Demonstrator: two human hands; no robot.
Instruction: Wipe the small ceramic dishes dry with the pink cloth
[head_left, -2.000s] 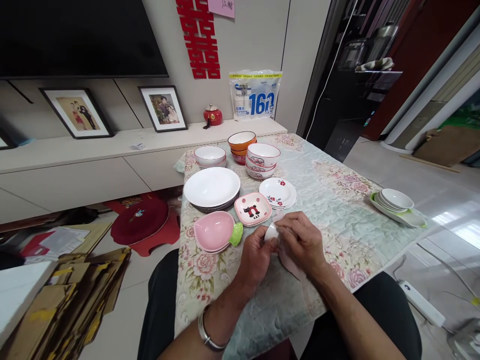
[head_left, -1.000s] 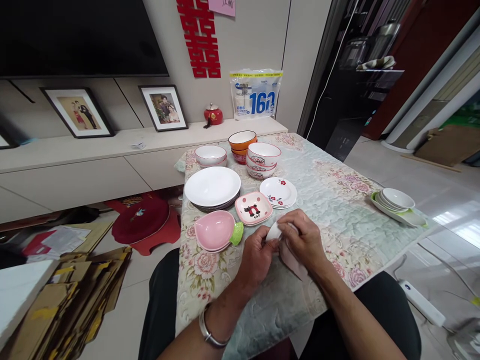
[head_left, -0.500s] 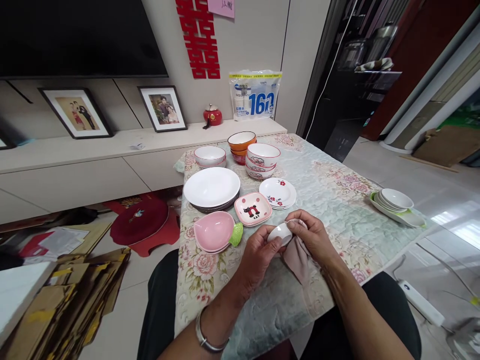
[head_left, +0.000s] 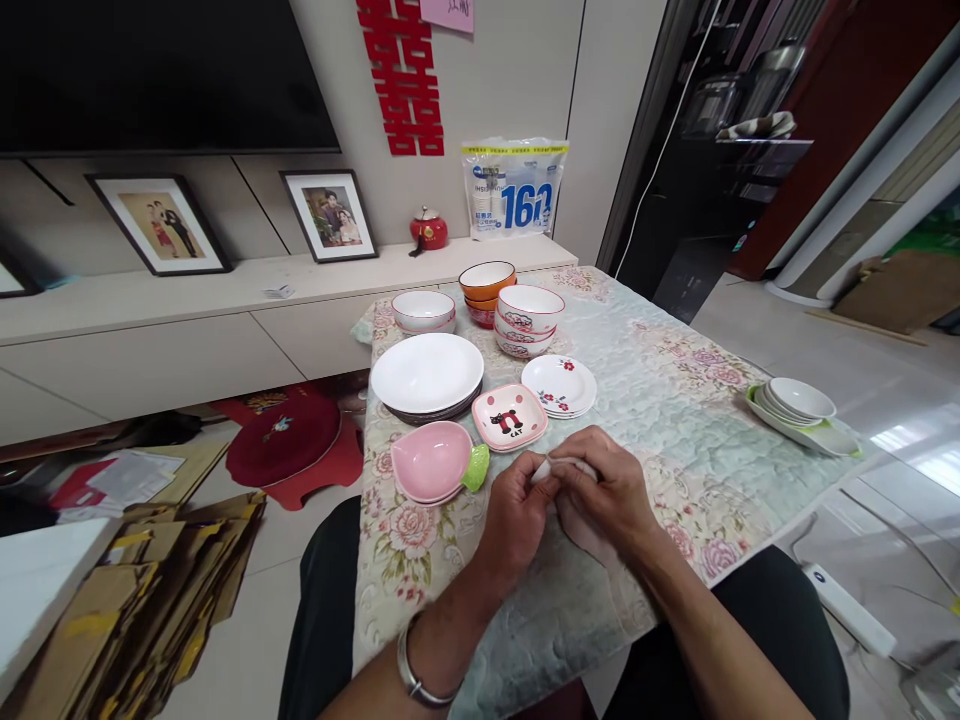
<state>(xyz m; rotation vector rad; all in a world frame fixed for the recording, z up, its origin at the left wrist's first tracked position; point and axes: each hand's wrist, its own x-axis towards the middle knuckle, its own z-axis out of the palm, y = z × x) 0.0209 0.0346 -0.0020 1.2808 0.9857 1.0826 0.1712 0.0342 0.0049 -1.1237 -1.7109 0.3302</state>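
Between my two hands is a small, rounded white ceramic piece [head_left: 541, 469], mostly covered by fingers; whether it is a little bowl or a spoon I cannot tell. My left hand [head_left: 517, 515] pinches its left side. A pale pinkish cloth [head_left: 586, 532] is bunched in my right hand [head_left: 611, 490], pressed against the piece and hanging down below. Just beyond the hands lie a square cat-pattern dish [head_left: 511, 418], pink dishes with a green leaf end [head_left: 433, 462], and flowered plates [head_left: 559, 385].
Farther back stand large white plates [head_left: 427, 372], red-rimmed bowls [head_left: 529, 310], white bowls [head_left: 423, 310] and orange bowls [head_left: 487, 280]. Small white bowls [head_left: 802, 398] sit on a green-edged dish at the table's right edge. A red stool [head_left: 285, 440] and flattened cardboard [head_left: 150, 600] are left of the table.
My right hand has moved left with the cloth, over the white piece, which is now mostly hidden. The view has shifted slightly.
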